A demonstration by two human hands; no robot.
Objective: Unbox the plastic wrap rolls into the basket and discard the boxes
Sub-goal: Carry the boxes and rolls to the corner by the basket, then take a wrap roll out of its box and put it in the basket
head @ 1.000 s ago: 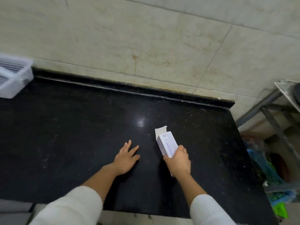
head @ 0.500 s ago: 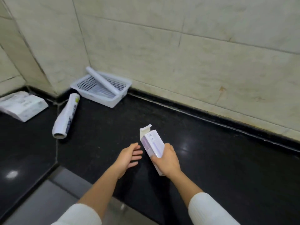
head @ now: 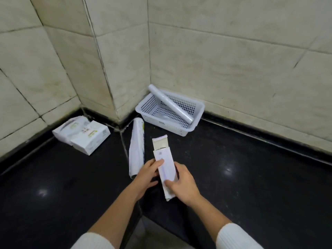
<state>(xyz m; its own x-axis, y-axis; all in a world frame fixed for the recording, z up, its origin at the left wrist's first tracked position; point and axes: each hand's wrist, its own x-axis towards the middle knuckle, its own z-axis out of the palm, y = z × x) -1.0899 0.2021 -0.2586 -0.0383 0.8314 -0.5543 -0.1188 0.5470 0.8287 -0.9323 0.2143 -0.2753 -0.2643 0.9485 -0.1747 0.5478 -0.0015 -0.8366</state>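
One roll [head: 172, 104] already leans in the white basket [head: 198, 109] at frame centre; another wrapped roll [head: 137, 147] lies on the black counter [head: 251, 177] beside it. Both hands, left hand [head: 146, 174] and right hand [head: 183, 185], close their fingers [head: 159, 162] around an open-flapped box [head: 165, 164] at lower centre, not yet emptied or discarded.

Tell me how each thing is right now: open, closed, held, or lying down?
Long white cardboard box: top flap open, held in both hands.
Left hand: gripping the box.
Right hand: gripping the box.
White plastic mesh basket: upright, one roll inside.
Clear plastic wrap roll: leaning on basket rim.
White labelled roll: lying on counter.
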